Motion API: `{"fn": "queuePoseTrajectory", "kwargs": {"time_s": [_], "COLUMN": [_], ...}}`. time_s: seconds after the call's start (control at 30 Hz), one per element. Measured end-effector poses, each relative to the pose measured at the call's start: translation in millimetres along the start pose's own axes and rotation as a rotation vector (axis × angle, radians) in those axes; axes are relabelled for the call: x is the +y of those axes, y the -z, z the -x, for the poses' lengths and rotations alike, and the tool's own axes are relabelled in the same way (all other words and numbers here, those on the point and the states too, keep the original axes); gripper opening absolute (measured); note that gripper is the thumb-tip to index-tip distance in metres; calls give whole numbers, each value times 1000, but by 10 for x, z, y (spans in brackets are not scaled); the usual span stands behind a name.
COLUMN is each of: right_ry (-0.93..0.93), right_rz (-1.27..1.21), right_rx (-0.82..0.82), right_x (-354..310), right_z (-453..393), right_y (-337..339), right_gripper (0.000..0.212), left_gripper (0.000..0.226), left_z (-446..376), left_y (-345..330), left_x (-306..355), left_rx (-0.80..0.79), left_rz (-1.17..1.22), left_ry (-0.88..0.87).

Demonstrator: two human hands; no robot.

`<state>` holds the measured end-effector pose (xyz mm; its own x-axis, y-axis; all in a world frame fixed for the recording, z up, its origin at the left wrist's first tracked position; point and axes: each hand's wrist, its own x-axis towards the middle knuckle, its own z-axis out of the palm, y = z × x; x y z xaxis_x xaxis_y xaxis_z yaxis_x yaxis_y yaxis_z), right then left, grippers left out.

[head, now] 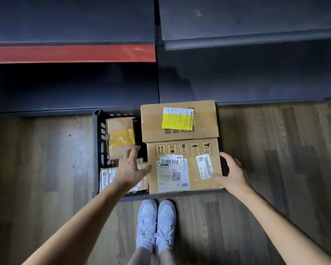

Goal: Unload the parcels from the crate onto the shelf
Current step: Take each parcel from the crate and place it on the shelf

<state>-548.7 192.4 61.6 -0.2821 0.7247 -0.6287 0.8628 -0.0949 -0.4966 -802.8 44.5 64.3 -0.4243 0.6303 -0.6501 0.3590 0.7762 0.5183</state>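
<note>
A black plastic crate [97, 150] stands on the floor against the shelf. It holds a large carton with a yellow label [179, 121] at the back right. In front of that lies a carton with white shipping labels [191, 150]. A small box with yellow tape [119, 138] sits at the back left, and a flat labelled parcel [107, 177] at the front left. My left hand [131, 168] hovers open by the labelled carton's left edge. My right hand [230, 172] is open at its right edge, thumb touching the front corner.
Dark shelves run across the top: a lower shelf board [72, 88] at left, another [256, 73] at right, and a red-edged upper shelf [71, 53]. The floor is wood plank [46, 159]. My two pale shoes [156, 222] stand just in front of the crate.
</note>
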Motion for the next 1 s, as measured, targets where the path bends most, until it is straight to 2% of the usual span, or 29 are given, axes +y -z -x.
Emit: {"fn": "queuePoseTrajectory", "kwargs": {"time_s": [0.1,0.23,0.37,0.53,0.7,1.0], "right_ry": [11,56,36,-68,-82,-31], "right_rz": [-63,-149,-192,-210,-213,-240], "right_rx": [49,122,140,54,32,53], "right_x": [-110,-297,-444,-576,-650,-820], "right_z": [-386,-834,-1120,-1344,-1359,-868], "right_y": [23,50,18,-10,-4,229], "right_gripper": [79,90,99,110,113,113], "left_gripper": [63,81,79,73,63,68], "left_z": [-422,-866,-1124,-1257,-1259,-768], "left_y": [3,13,8,20,36,316], "left_x": [75,108,159,195,235,345], "left_rx": [61,119,70,-10,-37,-1], "left_rz": [81,232,518,716,816,811], "left_ry": [-11,17,53,95,93,-35]}}
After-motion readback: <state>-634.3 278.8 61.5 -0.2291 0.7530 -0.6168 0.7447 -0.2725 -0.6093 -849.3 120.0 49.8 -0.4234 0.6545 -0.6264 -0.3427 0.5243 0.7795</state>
